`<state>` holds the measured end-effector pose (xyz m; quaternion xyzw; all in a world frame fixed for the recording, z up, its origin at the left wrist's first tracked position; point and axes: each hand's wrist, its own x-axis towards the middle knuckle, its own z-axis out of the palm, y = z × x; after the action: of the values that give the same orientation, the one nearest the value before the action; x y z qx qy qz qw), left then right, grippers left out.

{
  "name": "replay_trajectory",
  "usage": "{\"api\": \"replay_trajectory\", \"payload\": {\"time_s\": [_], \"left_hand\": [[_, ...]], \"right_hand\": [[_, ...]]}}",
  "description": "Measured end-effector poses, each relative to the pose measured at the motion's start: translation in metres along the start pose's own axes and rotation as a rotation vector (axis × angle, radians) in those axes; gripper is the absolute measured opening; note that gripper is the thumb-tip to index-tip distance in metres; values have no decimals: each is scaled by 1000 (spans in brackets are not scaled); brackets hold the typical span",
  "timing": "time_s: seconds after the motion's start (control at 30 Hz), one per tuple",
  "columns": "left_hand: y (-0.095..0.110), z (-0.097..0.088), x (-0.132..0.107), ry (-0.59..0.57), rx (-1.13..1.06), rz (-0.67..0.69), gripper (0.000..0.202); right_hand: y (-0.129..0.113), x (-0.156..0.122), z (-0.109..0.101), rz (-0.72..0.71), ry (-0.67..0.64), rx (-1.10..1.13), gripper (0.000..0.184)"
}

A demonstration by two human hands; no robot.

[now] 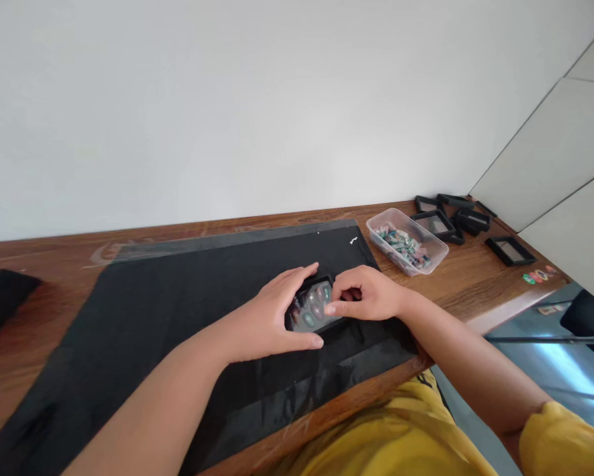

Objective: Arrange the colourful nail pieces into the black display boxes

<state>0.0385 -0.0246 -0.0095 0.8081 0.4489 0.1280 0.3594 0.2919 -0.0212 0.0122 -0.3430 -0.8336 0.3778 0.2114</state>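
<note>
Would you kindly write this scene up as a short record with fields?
Left hand: curved around the left end of a small black frame
Right hand: at the frame's right end, grip unclear
Frame contents: shiny oval pieces
Work surface: black mat on a wooden table
Right of mat: clear plastic container of multicoloured pieces
Farther right: more black frames

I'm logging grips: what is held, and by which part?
The left hand grips the small black frame around its left end; whether the right hand pinches anything cannot be told.
</note>
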Motion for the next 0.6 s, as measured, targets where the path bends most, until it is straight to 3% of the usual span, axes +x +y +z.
{"api": "replay_trajectory", "payload": {"time_s": [0.23, 0.6], "left_hand": [[-6, 4, -2, -29, -66, 8, 123], [-5, 5, -4, -3, -21, 28, 115]], "right_hand": [[4, -1, -1, -41, -19, -7, 34], [2, -1, -1, 39, -10, -6, 37]]}}
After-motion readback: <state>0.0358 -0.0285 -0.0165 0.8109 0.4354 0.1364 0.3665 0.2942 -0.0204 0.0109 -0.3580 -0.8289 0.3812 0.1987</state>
